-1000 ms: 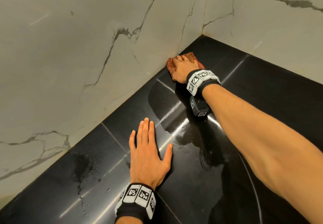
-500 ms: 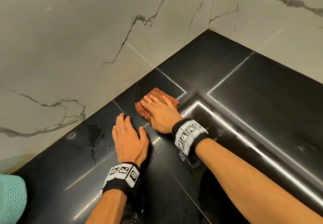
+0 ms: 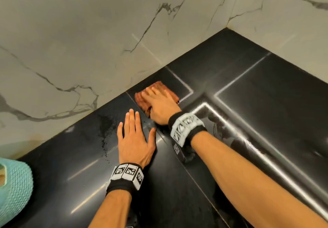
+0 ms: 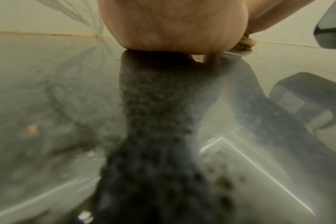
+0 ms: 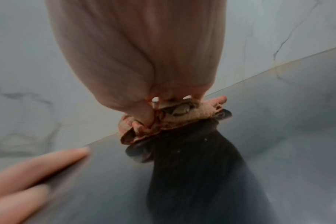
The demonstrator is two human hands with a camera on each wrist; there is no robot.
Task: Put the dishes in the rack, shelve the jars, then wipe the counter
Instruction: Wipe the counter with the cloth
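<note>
A folded reddish-brown cloth (image 3: pixel 159 87) lies on the glossy black counter (image 3: pixel 248 103), close to the marble wall. My right hand (image 3: pixel 160 103) lies on top of it, fingers stretched over it. In the right wrist view the thumb digs into the bunched cloth (image 5: pixel 182 116) and grips its folds. My left hand (image 3: pixel 134 139) lies flat and empty on the counter just left of and nearer than the right one, fingers straight. Its fingers (image 5: pixel 38 166) show at the lower left of the right wrist view. The left wrist view shows only the heel of the left hand (image 4: pixel 173 22) on the counter.
White marble walls (image 3: pixel 88 32) meet in a corner at the far right. Water droplets (image 3: pixel 106 133) speckle the counter left of my left hand. A teal knitted thing (image 3: pixel 14 188) sits at the near left edge. The counter stretches on to the right.
My right hand has dragged the cloth from the far corner along the wall back toward my left hand. The left hand has stayed flat on the counter.
</note>
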